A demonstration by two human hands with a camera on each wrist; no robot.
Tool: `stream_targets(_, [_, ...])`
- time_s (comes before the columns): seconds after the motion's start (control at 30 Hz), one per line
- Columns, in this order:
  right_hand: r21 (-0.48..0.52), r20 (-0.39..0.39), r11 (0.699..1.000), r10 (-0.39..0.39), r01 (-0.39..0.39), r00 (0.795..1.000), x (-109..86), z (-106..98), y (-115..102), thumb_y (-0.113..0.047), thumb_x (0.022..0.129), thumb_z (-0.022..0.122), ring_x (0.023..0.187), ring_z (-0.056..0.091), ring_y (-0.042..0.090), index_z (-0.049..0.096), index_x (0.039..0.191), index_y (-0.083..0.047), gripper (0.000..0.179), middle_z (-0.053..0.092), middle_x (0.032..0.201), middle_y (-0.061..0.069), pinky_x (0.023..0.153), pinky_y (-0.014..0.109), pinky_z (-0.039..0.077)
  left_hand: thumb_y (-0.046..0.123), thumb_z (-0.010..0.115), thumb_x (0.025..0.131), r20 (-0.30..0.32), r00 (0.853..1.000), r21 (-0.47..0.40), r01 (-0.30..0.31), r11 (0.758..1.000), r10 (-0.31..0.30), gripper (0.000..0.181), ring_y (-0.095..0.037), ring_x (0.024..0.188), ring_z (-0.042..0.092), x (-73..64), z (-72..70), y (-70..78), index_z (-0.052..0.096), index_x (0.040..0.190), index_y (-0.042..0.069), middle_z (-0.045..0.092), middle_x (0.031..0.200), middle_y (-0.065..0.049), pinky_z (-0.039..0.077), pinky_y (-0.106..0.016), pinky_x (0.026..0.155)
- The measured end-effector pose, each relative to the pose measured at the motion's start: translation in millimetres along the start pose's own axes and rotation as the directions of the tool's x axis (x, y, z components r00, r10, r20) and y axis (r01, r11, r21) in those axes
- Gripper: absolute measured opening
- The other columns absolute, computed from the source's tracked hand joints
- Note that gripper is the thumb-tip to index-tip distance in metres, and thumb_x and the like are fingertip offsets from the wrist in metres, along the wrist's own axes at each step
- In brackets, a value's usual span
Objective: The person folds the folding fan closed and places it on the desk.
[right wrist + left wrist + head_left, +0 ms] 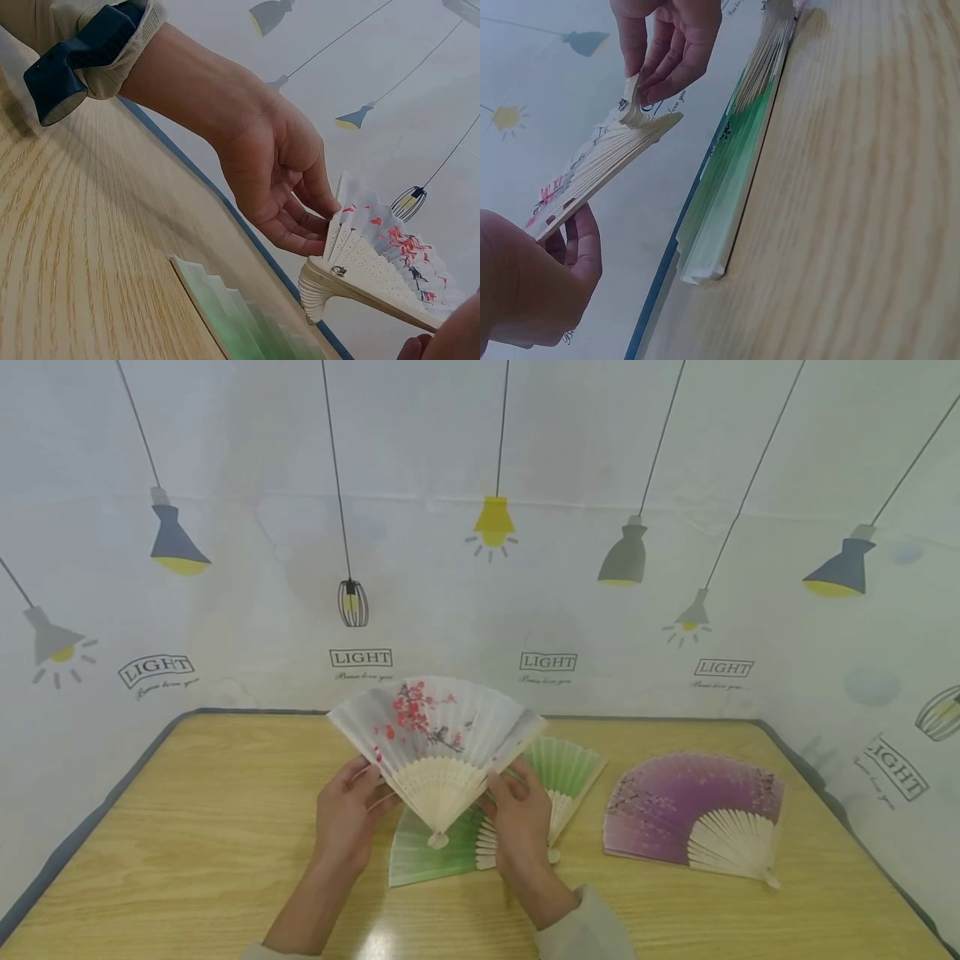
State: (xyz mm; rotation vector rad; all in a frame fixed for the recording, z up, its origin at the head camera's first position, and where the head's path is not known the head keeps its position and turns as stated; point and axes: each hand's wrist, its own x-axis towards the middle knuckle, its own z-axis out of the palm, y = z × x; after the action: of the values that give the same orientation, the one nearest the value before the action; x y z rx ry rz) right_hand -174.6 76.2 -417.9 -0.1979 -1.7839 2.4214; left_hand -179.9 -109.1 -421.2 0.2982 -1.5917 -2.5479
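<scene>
A spread folding fan with red blossoms and a small bird on white is held up above the table in the head view, its pale ribs meeting at a pivot at the bottom. My left hand pinches its left outer edge. On the opposite edge, my right hand grips the outer rib between thumb and fingers, seen closely in the right wrist view. Below lies an open green fan, partly hidden by the held fan and right hand. In the left wrist view the white fan's ribs appear nearly edge-on.
A purple folding fan lies spread on the right of the wooden table. Behind the table hangs a pale backdrop printed with lamps and the word LIGHT. A dark blue edge borders the tabletop.
</scene>
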Motion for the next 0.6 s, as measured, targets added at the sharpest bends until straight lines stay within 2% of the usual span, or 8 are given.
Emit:
stream_targets(0.33, [-0.001, 0.005, 1.000, 0.010, -0.010, 1.000, 0.1, 0.3, -0.3, -0.007, 0.097, 0.056, 0.106, 0.057, 0.025, 0.056, 0.128, -0.006, 0.032, 0.054, 0.116, 0.017, 0.091, 0.036, 0.053, 0.005, 0.048, 0.100, 0.013, 1.000, 0.012, 0.005, 1.000, -0.005, 0.031, -0.019, 0.082, 0.066, -0.8, 2.5, 0.8, 0.048, 0.129, -0.007, 0.066, 0.096, -0.004, 0.058, -0.036, 0.081])
stream_targets(0.6, [-0.008, 0.003, 1.000, 0.027, -0.027, 1.000, 0.3, 1.5, -0.7, -0.010, 0.096, 0.058, 0.106, 0.055, 0.025, 0.055, 0.131, -0.006, 0.035, 0.049, 0.118, 0.016, 0.090, 0.035, 0.053, 0.005, 0.048, 0.100, 0.020, 1.000, 0.023, 0.011, 1.000, -0.011, 0.032, -0.019, 0.083, 0.065, -2.2, 2.8, 2.1, 0.048, 0.130, -0.007, 0.065, 0.098, -0.004, 0.058, -0.036, 0.080])
